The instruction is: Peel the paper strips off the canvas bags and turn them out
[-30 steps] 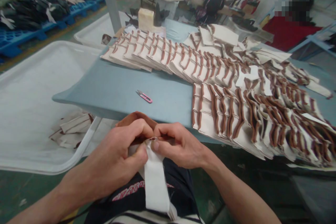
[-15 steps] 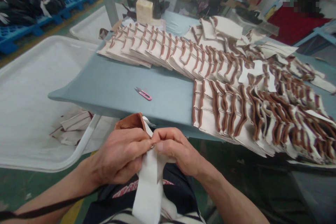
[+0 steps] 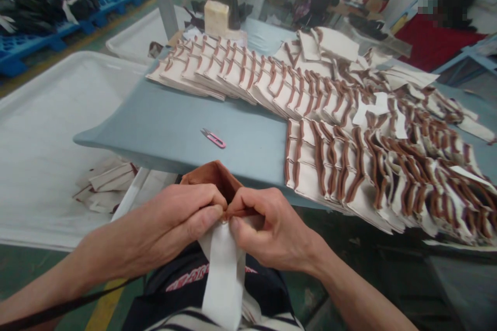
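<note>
My left hand [image 3: 190,214] and my right hand [image 3: 264,222] meet just off the table's near edge, both pinching a sewn fabric piece [image 3: 212,171]. Brown cloth stands up behind the fingers, and a long white strip [image 3: 223,279] hangs below them towards my lap. Between the fingertips a small brown edge shows; exactly what is pinched there is partly hidden. Pink thread snips [image 3: 214,138] lie on the blue-grey table [image 3: 155,119], beyond my hands and touched by neither.
Long rows of cream pieces with brown edging [image 3: 330,165] cover the table's right and far side. On the left stands a white plastic tub [image 3: 46,114] with some cream pieces [image 3: 106,186] in it. A metal post [image 3: 161,0] rises behind the table.
The brown cloth has opened out wider and shifted right behind the fingers. My right hand has curled more and turned; my left hand has flattened across the piece.
</note>
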Demonstrator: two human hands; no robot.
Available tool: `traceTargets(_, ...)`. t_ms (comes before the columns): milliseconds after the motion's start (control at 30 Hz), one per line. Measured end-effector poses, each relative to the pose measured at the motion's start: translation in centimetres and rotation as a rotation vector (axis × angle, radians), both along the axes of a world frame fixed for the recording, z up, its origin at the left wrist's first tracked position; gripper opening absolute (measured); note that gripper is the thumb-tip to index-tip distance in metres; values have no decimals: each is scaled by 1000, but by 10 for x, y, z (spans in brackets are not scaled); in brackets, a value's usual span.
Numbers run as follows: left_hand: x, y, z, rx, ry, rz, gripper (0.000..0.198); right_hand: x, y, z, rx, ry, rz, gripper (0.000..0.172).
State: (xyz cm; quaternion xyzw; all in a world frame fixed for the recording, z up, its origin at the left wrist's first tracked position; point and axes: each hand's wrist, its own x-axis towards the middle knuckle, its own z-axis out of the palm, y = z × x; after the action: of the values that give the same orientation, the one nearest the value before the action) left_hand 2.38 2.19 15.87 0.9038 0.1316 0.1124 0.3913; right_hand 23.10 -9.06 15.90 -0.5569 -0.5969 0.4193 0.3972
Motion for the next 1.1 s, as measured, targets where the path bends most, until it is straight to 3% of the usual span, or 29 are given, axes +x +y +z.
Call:
traceTargets(233, 6, 10, -16, 162, -194, -96, 32, -2, -2, -12, 140, -1, -50, 11)
traceTargets(400, 7, 5, -12, 70, -174, -105, 26, 2, -6, -21, 138, 94, 5, 11)
traceTargets(567, 4, -1, 2, -13, -64, -99, 31, 11, -6, -10, 45, 161, 132, 10)
traceTargets(700, 2, -3, 3, -33, -79, -106, 30, 15, -2, 4, -66, 199, 186, 19)
traceTargets(800, 1, -5, 1, -2, -125, -103, 30, 15, -1, 9, 1, 85, 194, 19)
traceTargets(1000, -6, -10, 6, 46, -122, -102, 27, 17, -9, 9, 367, -270, 302, 25)
traceTargets(1100, -9, -12, 10, 105, -94, -115, 29, 15, -13, 10, 431, -473, 308, 31)
